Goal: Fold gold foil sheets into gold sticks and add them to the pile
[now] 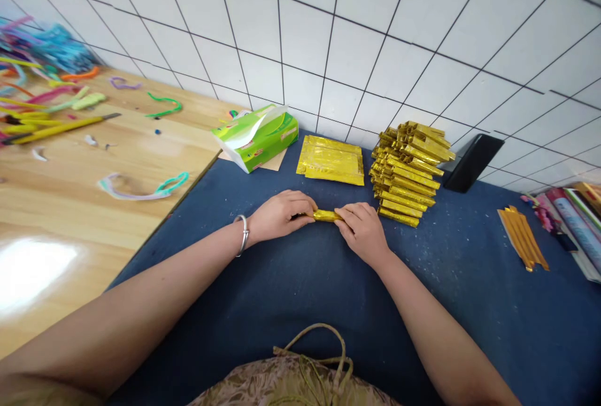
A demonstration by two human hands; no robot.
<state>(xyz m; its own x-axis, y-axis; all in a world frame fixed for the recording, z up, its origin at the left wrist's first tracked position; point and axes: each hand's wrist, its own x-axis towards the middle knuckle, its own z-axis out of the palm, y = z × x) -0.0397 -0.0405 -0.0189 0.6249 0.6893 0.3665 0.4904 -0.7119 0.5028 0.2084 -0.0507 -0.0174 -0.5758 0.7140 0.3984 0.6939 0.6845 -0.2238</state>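
Observation:
A narrow gold foil-paper stick lies crosswise between my two hands, just above or on the dark blue table surface. My left hand, with a silver bangle at the wrist, pinches its left end. At the other end, the fingers of my right hand are closed on it. Behind my hands sits a flat stack of gold foil sheets. Right beside my right hand rises a heap of similar folded gold sticks. The tips of the stick are hidden under my fingers.
A green tissue pack stands by the tiled wall. A black phone leans at the back right. Flattened gold strips and books lie farther right. On the wooden table at left are scattered pipe cleaners.

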